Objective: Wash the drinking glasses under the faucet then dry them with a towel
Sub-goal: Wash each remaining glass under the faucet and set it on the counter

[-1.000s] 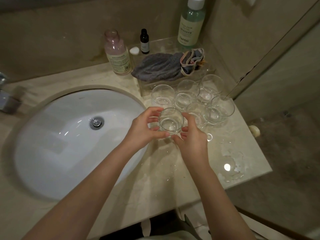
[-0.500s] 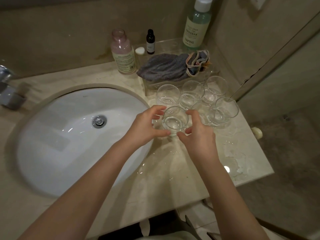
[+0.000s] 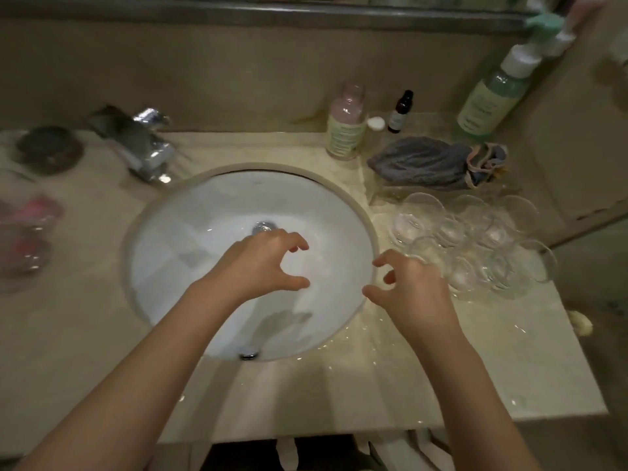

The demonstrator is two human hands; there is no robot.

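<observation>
Several clear drinking glasses (image 3: 475,243) stand bunched together on the wet counter, to the right of the white sink (image 3: 190,239). A grey towel (image 3: 421,163) lies behind them in a clear tray. The chrome faucet (image 3: 142,144) is at the sink's back left, and I see no water running from it. My left hand (image 3: 261,263) hovers over the basin with its fingers loosely curled and holds nothing. My right hand (image 3: 411,290) is over the sink's right rim, just left of the nearest glass, and is also empty with its fingers loosely curled.
A pink bottle (image 3: 346,124), a small dark bottle (image 3: 401,112) and a tall green bottle (image 3: 489,96) stand along the back wall. A dark round dish (image 3: 49,147) and blurred pink items (image 3: 27,229) sit left of the sink. The counter's edge drops off at the right.
Both hands have let go of the glass they held and moved left and toward me; the left one is now over the basin. The view has swung left, which brings the faucet in.
</observation>
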